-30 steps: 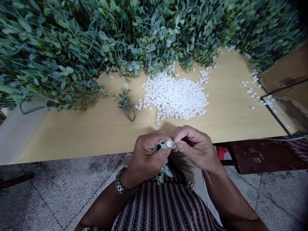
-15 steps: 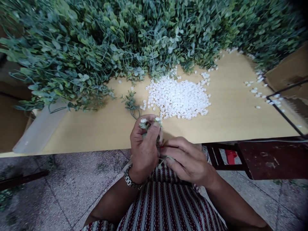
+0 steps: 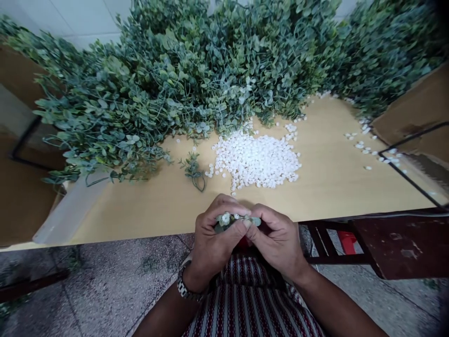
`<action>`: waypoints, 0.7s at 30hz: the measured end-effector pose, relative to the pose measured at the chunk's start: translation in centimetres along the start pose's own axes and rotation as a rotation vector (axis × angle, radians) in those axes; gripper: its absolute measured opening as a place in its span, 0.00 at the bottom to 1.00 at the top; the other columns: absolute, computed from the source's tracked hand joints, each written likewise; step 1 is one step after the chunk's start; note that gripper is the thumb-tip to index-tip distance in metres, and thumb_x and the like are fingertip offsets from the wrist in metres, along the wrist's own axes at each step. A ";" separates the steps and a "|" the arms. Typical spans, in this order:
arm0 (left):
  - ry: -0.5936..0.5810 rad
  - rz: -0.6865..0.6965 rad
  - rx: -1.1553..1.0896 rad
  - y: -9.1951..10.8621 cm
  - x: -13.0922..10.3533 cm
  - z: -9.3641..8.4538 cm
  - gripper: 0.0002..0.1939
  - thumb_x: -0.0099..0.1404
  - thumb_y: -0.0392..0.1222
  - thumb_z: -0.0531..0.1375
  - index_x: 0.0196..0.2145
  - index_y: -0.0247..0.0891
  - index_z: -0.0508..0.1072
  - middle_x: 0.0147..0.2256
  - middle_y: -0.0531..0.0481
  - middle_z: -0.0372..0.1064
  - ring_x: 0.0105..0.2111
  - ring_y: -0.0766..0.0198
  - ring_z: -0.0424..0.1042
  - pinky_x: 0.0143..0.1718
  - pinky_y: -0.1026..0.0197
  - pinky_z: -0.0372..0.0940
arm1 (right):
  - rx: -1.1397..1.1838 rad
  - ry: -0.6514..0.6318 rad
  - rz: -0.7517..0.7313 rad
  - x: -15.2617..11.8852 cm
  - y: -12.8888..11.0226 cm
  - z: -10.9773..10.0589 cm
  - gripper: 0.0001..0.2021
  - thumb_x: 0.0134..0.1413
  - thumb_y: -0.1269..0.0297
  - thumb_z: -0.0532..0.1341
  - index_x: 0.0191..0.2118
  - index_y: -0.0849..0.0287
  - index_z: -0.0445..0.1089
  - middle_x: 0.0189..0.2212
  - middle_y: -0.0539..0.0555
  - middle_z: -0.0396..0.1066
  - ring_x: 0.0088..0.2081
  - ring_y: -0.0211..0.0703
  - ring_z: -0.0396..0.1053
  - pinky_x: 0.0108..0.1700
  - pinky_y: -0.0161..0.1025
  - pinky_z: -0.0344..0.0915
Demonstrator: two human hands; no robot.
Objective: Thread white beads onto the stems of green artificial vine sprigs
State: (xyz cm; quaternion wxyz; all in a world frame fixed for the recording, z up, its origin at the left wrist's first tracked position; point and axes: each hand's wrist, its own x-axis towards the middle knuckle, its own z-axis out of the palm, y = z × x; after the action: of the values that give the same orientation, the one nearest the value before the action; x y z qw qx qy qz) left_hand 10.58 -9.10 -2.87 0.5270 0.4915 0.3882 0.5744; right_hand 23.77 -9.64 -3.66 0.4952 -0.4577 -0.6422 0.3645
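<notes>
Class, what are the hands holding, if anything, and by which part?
The left hand and right hand both pinch a sprig near its white pieces; the exact spot gripped is hidden.

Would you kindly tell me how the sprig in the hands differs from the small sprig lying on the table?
The held sprig is between the left hand and right hand, while the lying sprig rests on the table. The held sprig carries white pieces; the lying sprig shows none. The hands partly hide the held sprig, whereas the lying sprig is uncovered. Both have green leaves.
</notes>
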 end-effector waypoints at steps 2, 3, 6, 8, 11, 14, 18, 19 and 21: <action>0.013 -0.007 0.007 0.1 0.1 -0.1 0.04 0.54 0.33 0.65 0.28 0.40 0.78 0.30 0.51 0.67 0.32 0.66 0.66 0.34 0.65 0.62 | 0.026 -0.020 0.029 0.1 0.0 0.2 0.09 0.53 0.70 0.61 0.24 0.60 0.64 0.18 0.44 0.60 0.21 0.30 0.58 0.24 0.29 0.58; 0.014 -0.018 0.016 0.1 0.1 -0.2 0.04 0.54 0.33 0.65 0.29 0.39 0.78 0.30 0.51 0.67 0.32 0.66 0.66 0.33 0.65 0.62 | 0.057 -0.031 0.055 0.1 0.0 0.3 0.08 0.53 0.69 0.61 0.24 0.60 0.65 0.18 0.45 0.60 0.20 0.30 0.59 0.24 0.29 0.59; 0.002 -0.036 0.033 0.2 0.0 -0.5 0.05 0.55 0.35 0.65 0.32 0.39 0.78 0.33 0.49 0.68 0.32 0.65 0.67 0.33 0.64 0.64 | 0.204 -0.066 0.157 0.0 0.4 0.5 0.04 0.52 0.67 0.62 0.29 0.60 0.68 0.19 0.45 0.64 0.19 0.31 0.62 0.22 0.30 0.62; -0.032 -0.034 0.002 0.1 0.0 -0.7 0.07 0.55 0.37 0.65 0.34 0.39 0.78 0.34 0.49 0.67 0.34 0.63 0.67 0.35 0.62 0.65 | 0.313 -0.071 0.222 -0.2 0.6 0.6 0.03 0.52 0.67 0.63 0.31 0.59 0.69 0.18 0.45 0.65 0.17 0.31 0.63 0.21 0.29 0.62; -0.080 -0.046 -0.095 -0.1 0.0 -1.1 0.07 0.54 0.36 0.65 0.33 0.42 0.78 0.35 0.49 0.66 0.36 0.63 0.67 0.38 0.62 0.65 | 0.419 -0.086 0.281 -0.4 0.8 0.5 0.04 0.53 0.64 0.63 0.31 0.59 0.69 0.16 0.45 0.66 0.16 0.32 0.64 0.20 0.29 0.64; -0.121 -0.072 -0.164 -0.3 0.1 -1.5 0.07 0.54 0.36 0.65 0.33 0.44 0.80 0.36 0.48 0.67 0.36 0.63 0.68 0.38 0.61 0.66 | 0.470 -0.148 0.306 -0.2 0.7 0.3 0.06 0.52 0.62 0.64 0.30 0.59 0.70 0.16 0.45 0.66 0.16 0.31 0.63 0.19 0.29 0.64; -0.151 -0.088 -0.193 0.0 0.2 -1.7 0.07 0.56 0.37 0.65 0.34 0.45 0.80 0.35 0.47 0.67 0.35 0.64 0.69 0.36 0.62 0.69 | 0.488 -0.263 0.347 0.4 0.6 -0.1 0.08 0.50 0.62 0.65 0.29 0.61 0.70 0.16 0.45 0.65 0.15 0.30 0.62 0.18 0.28 0.62; -0.163 -0.109 -0.201 0.1 0.2 -1.7 0.07 0.57 0.37 0.64 0.34 0.45 0.80 0.36 0.48 0.67 0.34 0.64 0.69 0.35 0.62 0.69 | 0.483 -0.295 0.358 0.6 0.6 -0.2 0.08 0.50 0.62 0.65 0.28 0.61 0.70 0.16 0.45 0.65 0.15 0.29 0.62 0.18 0.28 0.61; -0.187 -0.162 -0.209 0.4 0.2 -1.7 0.07 0.57 0.36 0.64 0.33 0.44 0.80 0.37 0.48 0.64 0.32 0.64 0.70 0.32 0.61 0.71 | 0.469 -0.344 0.366 0.8 0.6 -0.3 0.09 0.51 0.61 0.64 0.26 0.61 0.69 0.16 0.45 0.64 0.16 0.29 0.61 0.18 0.27 0.60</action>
State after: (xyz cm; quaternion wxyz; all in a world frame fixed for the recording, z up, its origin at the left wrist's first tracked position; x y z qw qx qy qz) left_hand 8.87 -8.84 -2.83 0.6536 0.4524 0.3140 0.5192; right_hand 24.12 -8.66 -3.85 0.3980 -0.3709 -0.5220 0.6569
